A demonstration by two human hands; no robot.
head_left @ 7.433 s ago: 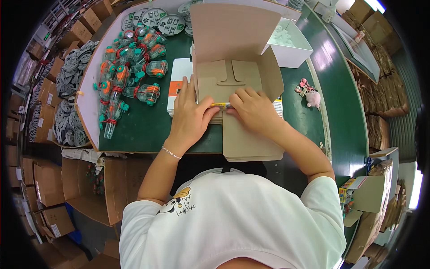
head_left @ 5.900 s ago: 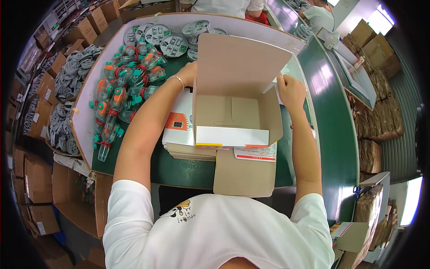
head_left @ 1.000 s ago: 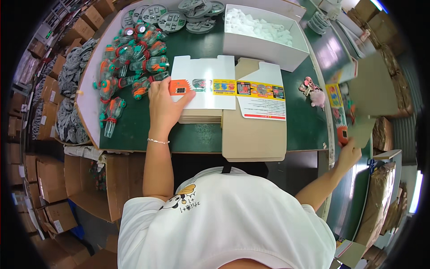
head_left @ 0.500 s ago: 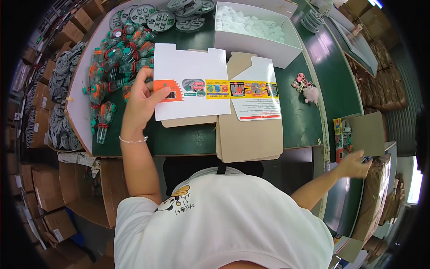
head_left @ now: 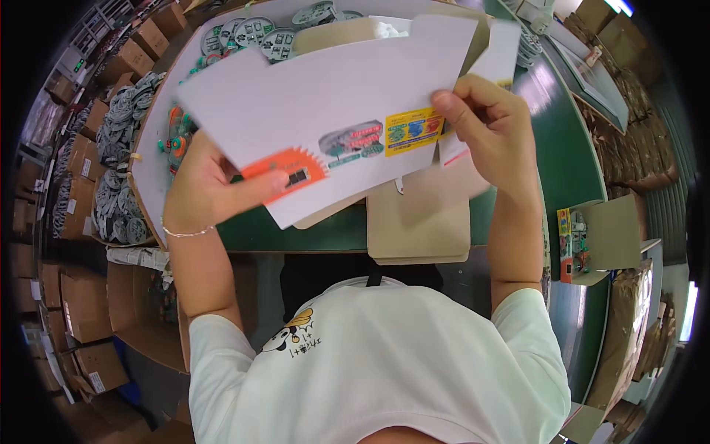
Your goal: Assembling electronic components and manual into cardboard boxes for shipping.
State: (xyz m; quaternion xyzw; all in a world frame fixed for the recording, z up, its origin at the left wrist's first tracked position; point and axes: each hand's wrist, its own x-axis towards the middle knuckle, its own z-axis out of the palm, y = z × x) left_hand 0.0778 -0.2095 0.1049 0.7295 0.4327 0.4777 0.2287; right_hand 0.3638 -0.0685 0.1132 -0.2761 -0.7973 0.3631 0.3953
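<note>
Both hands hold a printed carton sheet (head_left: 318, 96), white with an orange and yellow band, raised and tilted above the table. My left hand (head_left: 211, 189) grips its lower left corner, thumb on the orange print. My right hand (head_left: 492, 137) pinches the fold on the right side, beside the yellow print. A white flap beyond the fold angles away behind my right hand. Below lie more flat carton sheets (head_left: 418, 240), brown side up, stacked at the table's near edge. The raised sheet hides most of the middle of the table.
Round grey trays (head_left: 251, 33) lie at the far left, near clear bottles with orange and green parts (head_left: 177, 137). An assembled, open carton (head_left: 617, 233) with items inside stands on the right-hand bench. A large brown box (head_left: 144, 311) sits at lower left; grey parts are heaped (head_left: 122, 189) beyond the table.
My right hand has come from the open carton on the right to the sheet's fold and gripped it. The sheet has been lifted off the stack toward me and tilted.
</note>
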